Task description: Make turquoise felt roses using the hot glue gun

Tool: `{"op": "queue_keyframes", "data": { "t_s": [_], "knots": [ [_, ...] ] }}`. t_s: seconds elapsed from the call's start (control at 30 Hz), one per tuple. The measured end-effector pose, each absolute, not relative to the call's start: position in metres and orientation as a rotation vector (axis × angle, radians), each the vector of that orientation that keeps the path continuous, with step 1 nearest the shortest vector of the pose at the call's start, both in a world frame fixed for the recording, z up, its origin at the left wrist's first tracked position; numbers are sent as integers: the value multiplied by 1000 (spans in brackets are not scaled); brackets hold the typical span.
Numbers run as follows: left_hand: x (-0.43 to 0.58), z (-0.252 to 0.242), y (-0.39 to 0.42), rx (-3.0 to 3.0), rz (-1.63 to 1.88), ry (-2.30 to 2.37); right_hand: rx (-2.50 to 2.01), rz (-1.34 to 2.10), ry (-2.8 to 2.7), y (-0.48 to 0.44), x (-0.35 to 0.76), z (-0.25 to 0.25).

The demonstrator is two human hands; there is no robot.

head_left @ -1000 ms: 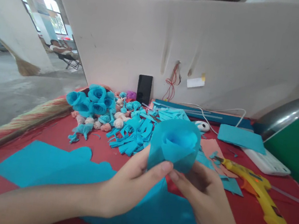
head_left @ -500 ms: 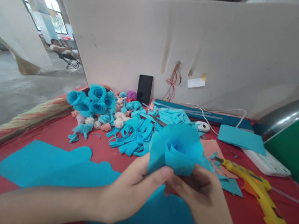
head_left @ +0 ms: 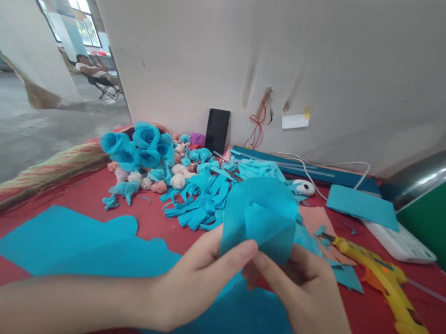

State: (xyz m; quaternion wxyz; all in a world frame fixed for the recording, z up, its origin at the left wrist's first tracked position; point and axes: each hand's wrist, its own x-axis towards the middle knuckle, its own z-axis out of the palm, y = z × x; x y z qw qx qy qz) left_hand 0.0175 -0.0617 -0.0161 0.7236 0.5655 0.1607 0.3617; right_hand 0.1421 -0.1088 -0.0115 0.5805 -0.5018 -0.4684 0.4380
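Above the red desk (head_left: 370, 326), two hands are holding a blue paper flower (head_left: 259, 216).
The left hand (head_left: 194, 279) and right hand (head_left: 304, 297) are each keeping a clenched grip on its base, with a glue gun (head_left: 387, 281) lying at three o'clock and cut strips (head_left: 201, 202) at eleven.

Head camera looks forward and down, close over the red table (head_left: 78, 196).

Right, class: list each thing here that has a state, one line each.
left hand: pinching the paper flower's base
right hand: pinching the same base
paper flower: rolled, held off the table
glue gun: lying flat, unheld
phone: upright against the board, screen dark
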Motion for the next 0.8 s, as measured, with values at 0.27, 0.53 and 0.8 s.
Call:
{"op": "queue_keyframes", "data": {
  "t_s": [0.27,0.53,0.8],
  "knots": [
    [14,-20,-61,1186,769,310,-1269,960,-1125,-108,144,-11],
    [7,-2,-42,1224,688,231,-1130,1190,-1064,-104,155,-6],
    [1,7,-38,1439,682,221,-1080,1256,-1074,-109,156,0]
  ]
}}
